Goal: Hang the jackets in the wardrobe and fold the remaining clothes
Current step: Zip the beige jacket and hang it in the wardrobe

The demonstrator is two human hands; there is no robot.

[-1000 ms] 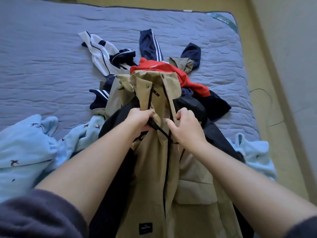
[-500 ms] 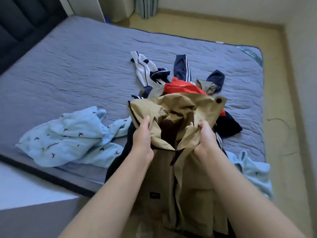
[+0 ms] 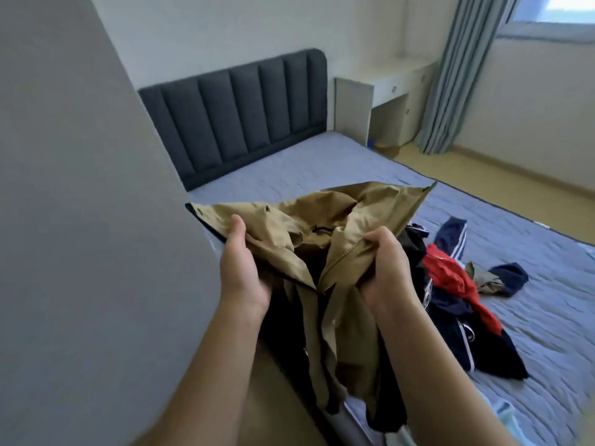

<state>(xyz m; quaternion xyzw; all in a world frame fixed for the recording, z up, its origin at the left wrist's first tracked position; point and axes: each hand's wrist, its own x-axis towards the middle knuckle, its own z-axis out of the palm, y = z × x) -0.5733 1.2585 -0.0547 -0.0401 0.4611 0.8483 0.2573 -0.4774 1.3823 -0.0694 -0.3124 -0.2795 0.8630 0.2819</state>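
I hold a tan jacket (image 3: 338, 217) with a dark lining up in front of me, clear of the bed. My left hand (image 3: 243, 268) grips the left side of its collar and my right hand (image 3: 384, 268) grips the right side, so the neck gapes between them. The body of the jacket hangs down between my forearms. A pile of clothes (image 3: 457, 304) lies on the mattress to the right: a red garment, navy pieces with white stripes and a tan-and-navy scrap.
The grey quilted mattress (image 3: 322, 162) runs to a dark padded headboard (image 3: 244, 107). A large grey panel (image 3: 80, 220) fills the left. A white desk (image 3: 386, 88), a striped curtain (image 3: 463, 72) and wooden floor (image 3: 483, 175) lie at the far right.
I have lifted the tan jacket off the pile and turned left, so the headboard and the grey panel have come into view. Both hands moved from the zipper to the collar sides.
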